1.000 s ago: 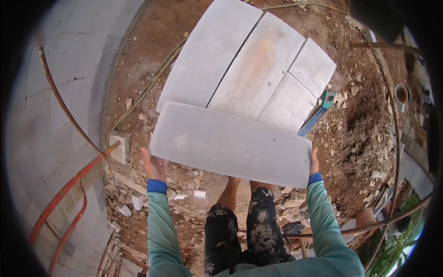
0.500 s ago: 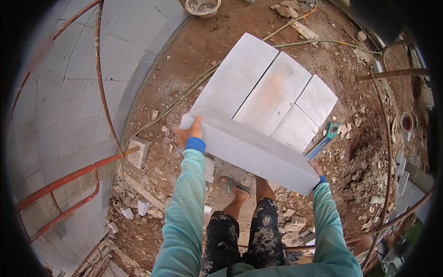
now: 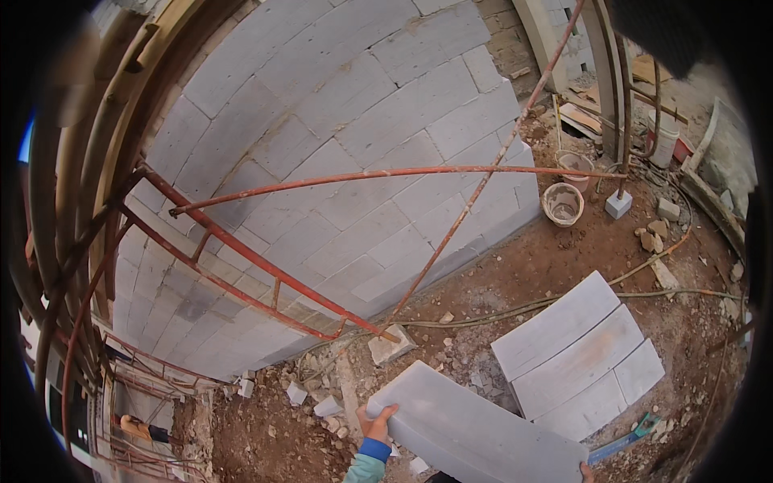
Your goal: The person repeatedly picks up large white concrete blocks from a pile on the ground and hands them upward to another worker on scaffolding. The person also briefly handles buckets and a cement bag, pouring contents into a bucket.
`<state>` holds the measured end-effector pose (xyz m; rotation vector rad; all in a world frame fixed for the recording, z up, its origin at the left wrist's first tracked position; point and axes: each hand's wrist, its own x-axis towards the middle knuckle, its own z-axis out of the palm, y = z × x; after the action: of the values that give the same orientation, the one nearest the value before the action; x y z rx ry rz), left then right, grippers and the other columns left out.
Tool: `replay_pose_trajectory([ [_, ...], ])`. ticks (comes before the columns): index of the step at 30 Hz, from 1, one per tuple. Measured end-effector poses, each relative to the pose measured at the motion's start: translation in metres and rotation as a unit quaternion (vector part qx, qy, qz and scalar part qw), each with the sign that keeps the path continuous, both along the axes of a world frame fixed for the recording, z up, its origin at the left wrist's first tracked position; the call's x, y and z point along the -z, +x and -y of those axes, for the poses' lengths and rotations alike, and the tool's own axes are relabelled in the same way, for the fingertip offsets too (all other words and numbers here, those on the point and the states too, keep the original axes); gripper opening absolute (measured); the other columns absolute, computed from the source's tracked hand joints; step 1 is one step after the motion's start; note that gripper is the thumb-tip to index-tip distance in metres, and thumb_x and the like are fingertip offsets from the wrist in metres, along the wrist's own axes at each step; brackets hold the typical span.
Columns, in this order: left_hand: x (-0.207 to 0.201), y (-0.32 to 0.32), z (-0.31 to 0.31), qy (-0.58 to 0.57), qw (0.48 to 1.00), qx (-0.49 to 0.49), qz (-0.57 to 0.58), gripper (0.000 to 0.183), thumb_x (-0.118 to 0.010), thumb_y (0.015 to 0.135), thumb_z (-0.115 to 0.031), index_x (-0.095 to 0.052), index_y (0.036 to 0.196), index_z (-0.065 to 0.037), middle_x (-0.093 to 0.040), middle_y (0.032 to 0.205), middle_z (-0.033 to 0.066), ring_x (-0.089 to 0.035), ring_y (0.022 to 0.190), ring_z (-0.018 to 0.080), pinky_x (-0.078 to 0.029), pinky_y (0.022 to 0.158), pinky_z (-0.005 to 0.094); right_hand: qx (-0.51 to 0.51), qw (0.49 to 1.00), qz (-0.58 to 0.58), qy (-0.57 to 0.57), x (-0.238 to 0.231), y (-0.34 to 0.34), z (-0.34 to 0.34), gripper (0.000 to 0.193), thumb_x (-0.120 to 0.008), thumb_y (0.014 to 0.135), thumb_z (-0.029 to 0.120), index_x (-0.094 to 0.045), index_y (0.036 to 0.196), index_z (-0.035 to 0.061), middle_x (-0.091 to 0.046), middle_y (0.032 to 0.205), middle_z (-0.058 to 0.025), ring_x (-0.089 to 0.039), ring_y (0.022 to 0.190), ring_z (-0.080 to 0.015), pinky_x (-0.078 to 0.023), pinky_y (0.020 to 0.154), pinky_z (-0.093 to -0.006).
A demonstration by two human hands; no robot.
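A long pale grey concrete block [image 3: 483, 431] is held between my two hands, low in the view. My left hand [image 3: 376, 423] grips its left end, thumb on top. Only the fingertips of my right hand [image 3: 586, 472] show, closed against the block's right end; the rest is cut off by the picture's edge. Beyond the held block, on the dirt, several similar blocks [image 3: 576, 346] lie side by side. A handsaw [image 3: 624, 443] with a blue blade and green handle rests beside them.
A grey block wall [image 3: 346, 201] fills the left and far side. Red scaffold bars [image 3: 266, 282] cross before it, footed on a small block [image 3: 392, 344]. Two buckets [image 3: 562, 205] stand at the wall's end. A hose [image 3: 515, 308] crosses the rubble-strewn ground. Another person [image 3: 138, 428] is far left.
My view has swung left and up toward the wall. The block stays in both hands and now appears lower in the picture, left of the blocks on the ground.
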<state>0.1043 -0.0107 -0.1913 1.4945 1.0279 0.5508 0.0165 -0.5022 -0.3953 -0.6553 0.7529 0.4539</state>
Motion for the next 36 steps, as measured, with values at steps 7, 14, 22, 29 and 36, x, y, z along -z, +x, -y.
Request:
replay_pose_trajectory([
  [7, -0.239, -0.083, -0.003, 0.126, 0.941, -0.062, 0.309, 0.065, -0.078, 0.073, -0.006, -0.041, 0.127, -0.006, -0.052, 0.119, 0.0119, -0.053, 0.11, 0.0217, -0.044, 0.098, 0.0373, -0.053, 0.98, 0.182, 0.06, -0.115, 0.108, -0.1, 0.061, -0.054, 0.096, 0.045, -0.05, 0.138, 0.0019, -0.059, 0.131, -0.0139, -0.061, 0.112, -0.0266, -0.051, 0.095, -0.0407],
  [14, -0.451, -0.137, 0.047, 0.402, 0.748, 0.006, 0.529, 0.107, -0.073, 0.081, -0.06, -0.02, 0.153, -0.001, -0.041, 0.141, 0.0224, -0.043, 0.132, 0.0308, -0.033, 0.112, 0.0439, 0.053, 0.9, 0.365, 0.232, -0.266, 0.159, -0.22, 0.061, -0.05, 0.098, 0.046, -0.048, 0.141, 0.0029, -0.056, 0.137, -0.0131, -0.058, 0.116, -0.0259, -0.049, 0.098, -0.0407],
  [22, -0.425, -0.152, 0.069, 0.273, 0.774, 0.024, 0.571, 0.097, -0.045, 0.093, -0.072, -0.024, 0.153, 0.001, -0.039, 0.15, 0.0184, -0.043, 0.137, 0.0297, -0.039, 0.111, 0.044, 0.033, 0.836, 0.502, 0.218, -0.5, 0.08, -0.329, 0.072, -0.042, 0.098, 0.057, -0.038, 0.148, 0.0062, -0.045, 0.146, -0.013, -0.047, 0.13, -0.0274, -0.043, 0.104, -0.0433],
  [29, -0.58, -0.222, 0.027, 0.325, 0.72, 0.045, 0.611, 0.082, -0.043, 0.097, -0.067, -0.041, 0.145, -0.001, -0.052, 0.138, 0.0193, -0.054, 0.126, 0.0289, -0.048, 0.102, 0.0418, -0.089, 0.754, 0.49, 0.428, -0.649, -0.017, -0.35, 0.083, -0.042, 0.094, 0.066, -0.028, 0.151, 0.0071, -0.039, 0.143, -0.0148, -0.045, 0.13, -0.0305, -0.045, 0.101, -0.0457],
  [36, -0.67, -0.264, -0.054, 0.432, 0.66, 0.06, 0.611, 0.074, -0.037, 0.099, -0.066, -0.045, 0.142, -0.005, -0.057, 0.129, 0.0147, -0.062, 0.114, 0.0263, -0.055, 0.091, 0.0378, -0.042, 0.685, 0.565, 0.457, -0.737, -0.046, -0.392, 0.077, -0.048, 0.094, 0.062, -0.033, 0.147, 0.0067, -0.043, 0.138, -0.0182, -0.048, 0.127, -0.0314, -0.047, 0.1, -0.0438],
])
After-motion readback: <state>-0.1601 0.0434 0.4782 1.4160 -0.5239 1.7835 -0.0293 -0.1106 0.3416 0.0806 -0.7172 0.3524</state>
